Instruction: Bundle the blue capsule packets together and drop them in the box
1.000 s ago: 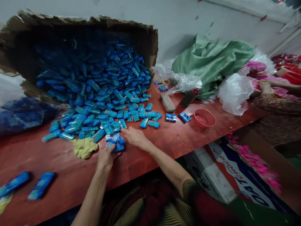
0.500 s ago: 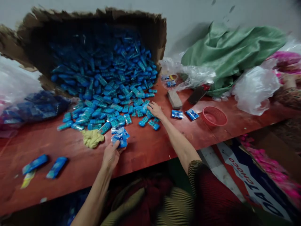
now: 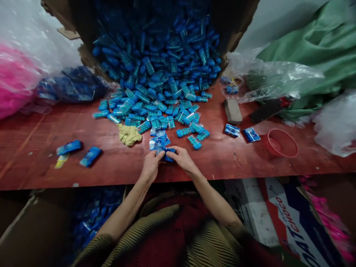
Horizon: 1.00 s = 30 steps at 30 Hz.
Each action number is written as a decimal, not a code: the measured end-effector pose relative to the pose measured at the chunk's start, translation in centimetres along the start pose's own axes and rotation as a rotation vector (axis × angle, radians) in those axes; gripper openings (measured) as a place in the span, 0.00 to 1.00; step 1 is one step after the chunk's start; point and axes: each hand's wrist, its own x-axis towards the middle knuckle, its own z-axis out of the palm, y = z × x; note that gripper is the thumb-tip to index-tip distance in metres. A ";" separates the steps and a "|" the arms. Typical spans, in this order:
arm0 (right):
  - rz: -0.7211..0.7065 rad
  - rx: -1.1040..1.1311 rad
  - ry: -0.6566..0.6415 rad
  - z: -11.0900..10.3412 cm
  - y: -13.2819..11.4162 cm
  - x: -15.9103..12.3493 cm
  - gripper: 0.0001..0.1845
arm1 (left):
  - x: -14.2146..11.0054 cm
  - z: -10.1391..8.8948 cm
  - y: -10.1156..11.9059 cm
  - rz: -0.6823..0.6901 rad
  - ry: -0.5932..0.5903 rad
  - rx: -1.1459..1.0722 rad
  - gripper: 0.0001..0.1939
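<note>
My left hand and my right hand meet near the table's front edge. Both pinch one small blue plastic packet between thumb and fingers; what is inside it is hidden. Just beyond them lie flat blue printed packets, overlapping on the table. A heap of small blue-green wrapped pieces spreads behind these, with a few loose ones to the right of my hands. On the left is a crumpled yellow cloth or glove.
A torn cardboard box full of blue pieces opens toward me. Rightward are a grey block, two blue packets, a red basket and green fabric. Two filled blue packets lie left. Printed cartons stand below.
My right hand has come back from the heap to my left hand, and both now hold a packet. The view has turned downward and to the left.
</note>
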 end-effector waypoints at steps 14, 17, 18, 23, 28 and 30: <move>-0.075 -0.286 0.207 1.1 0.4 0.5 0.15 | 0.6 1.3 -0.7 0.026 0.006 -0.211 0.18; -0.093 -0.246 0.181 1.3 0.5 0.2 0.16 | 0.2 1.6 -0.5 -0.002 -0.010 -0.229 0.18; -0.106 -0.245 0.188 1.3 0.5 0.1 0.17 | 0.0 1.7 -0.5 -0.004 -0.004 -0.237 0.18; -0.140 -0.174 0.214 1.2 0.6 -0.3 0.17 | -0.8 1.5 -0.1 0.007 -0.001 -0.243 0.19; -0.166 -0.146 0.133 0.7 0.1 -1.1 0.19 | -1.3 0.3 0.4 -0.032 -0.078 -0.186 0.21; -0.203 -0.197 0.084 0.4 -0.4 -1.5 0.22 | -1.4 0.0 0.3 -0.041 -0.061 -0.194 0.20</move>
